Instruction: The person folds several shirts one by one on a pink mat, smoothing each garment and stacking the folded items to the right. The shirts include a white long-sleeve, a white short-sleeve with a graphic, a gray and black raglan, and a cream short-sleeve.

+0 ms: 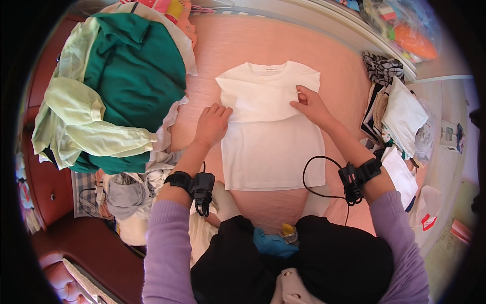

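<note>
"Looking down at the bed, where do you find the white short-sleeved T-shirt (273, 152)?"

"Spread out on the peach bedsheet (248, 40), neckline facing away from the person and hem toward the black trousers (349, 253). A crosswise line marks the cloth about midway down."

"And the left hand (212, 124)?"

"At the T-shirt's left edge, below the sleeve. Its fingers are bent, with the tips at the cloth; whether they pinch any of it, I cannot tell."

"What about the right hand (311, 107)?"

"Over the T-shirt's right side, below the other sleeve. Thumb and forefinger look parted at the tips, but whether a bit of fabric is caught behind them, I cannot tell."

"Anything strapped on?"

"A black device on each forearm. From the right one (354, 180), a thin cable loops across the T-shirt's lower right corner in this view."

"What surrounds the T-shirt?"

"Left of it, a heap with a dark green garment (136, 76) and a pale yellow long-sleeved garment (76, 104). Right of it, a pile of folded clothes (402, 116), with a black-and-grey patterned cloth (382, 66) at the far end. Below its hem, between the thighs, a blue cloth (273, 243)."
</note>
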`<state>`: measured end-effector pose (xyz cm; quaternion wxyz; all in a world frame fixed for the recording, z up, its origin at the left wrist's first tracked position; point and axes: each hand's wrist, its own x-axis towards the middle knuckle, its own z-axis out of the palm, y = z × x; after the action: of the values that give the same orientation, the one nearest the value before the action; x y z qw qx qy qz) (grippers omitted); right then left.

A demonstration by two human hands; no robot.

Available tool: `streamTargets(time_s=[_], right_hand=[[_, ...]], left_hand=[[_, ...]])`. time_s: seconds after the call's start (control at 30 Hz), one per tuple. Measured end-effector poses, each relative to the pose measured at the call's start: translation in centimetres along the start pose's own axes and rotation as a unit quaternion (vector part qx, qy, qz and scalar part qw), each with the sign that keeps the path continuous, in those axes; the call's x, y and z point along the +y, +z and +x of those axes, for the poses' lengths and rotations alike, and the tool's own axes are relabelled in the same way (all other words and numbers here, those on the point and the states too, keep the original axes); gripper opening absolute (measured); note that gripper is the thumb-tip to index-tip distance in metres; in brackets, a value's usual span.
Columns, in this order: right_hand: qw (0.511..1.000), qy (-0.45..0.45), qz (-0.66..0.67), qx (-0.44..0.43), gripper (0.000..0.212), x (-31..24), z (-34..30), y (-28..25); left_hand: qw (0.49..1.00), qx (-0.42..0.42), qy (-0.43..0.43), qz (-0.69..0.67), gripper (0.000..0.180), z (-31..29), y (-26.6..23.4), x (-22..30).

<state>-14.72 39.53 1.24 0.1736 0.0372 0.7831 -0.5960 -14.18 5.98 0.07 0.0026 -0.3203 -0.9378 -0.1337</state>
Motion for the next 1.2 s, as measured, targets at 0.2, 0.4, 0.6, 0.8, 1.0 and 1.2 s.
streamTargets(time_s=[0.2,0.4,0.6,0.8,1.0,1.2], right_hand=[[0.989,0.109,-0.089,0.049,0.048,0.1,0.3,-0.2],[0.991,0.086,-0.087,0.048,0.052,1.1,0.3,0.0],[0.992,0.099,-0.072,0.037,0.054,1.4,0.4,0.1],[0.988,0.082,-0.129,0.009,0.058,1.3,0.5,-0.2],[0.991,0.096,0.082,-0.039,0.048,1.3,0.1,-0.7],[0.987,0.118,0.044,-0.1,0.025,1.8,0.0,-1.8]], left_hand=[[0.996,-0.03,-0.084,-0.006,0.028,-0.6,0.3,-0.2],[0.974,0.044,-0.183,-0.124,0.019,2.7,-1.0,-3.4],[0.981,0.068,-0.154,-0.096,0.034,7.2,0.1,-6.5],[0.988,-0.067,-0.138,-0.025,0.047,8.5,-0.3,-7.1],[0.983,-0.088,-0.16,0.03,0.043,9.0,-0.7,-7.6],[0.984,-0.108,-0.129,0.06,0.021,9.6,-1.4,-8.1]])
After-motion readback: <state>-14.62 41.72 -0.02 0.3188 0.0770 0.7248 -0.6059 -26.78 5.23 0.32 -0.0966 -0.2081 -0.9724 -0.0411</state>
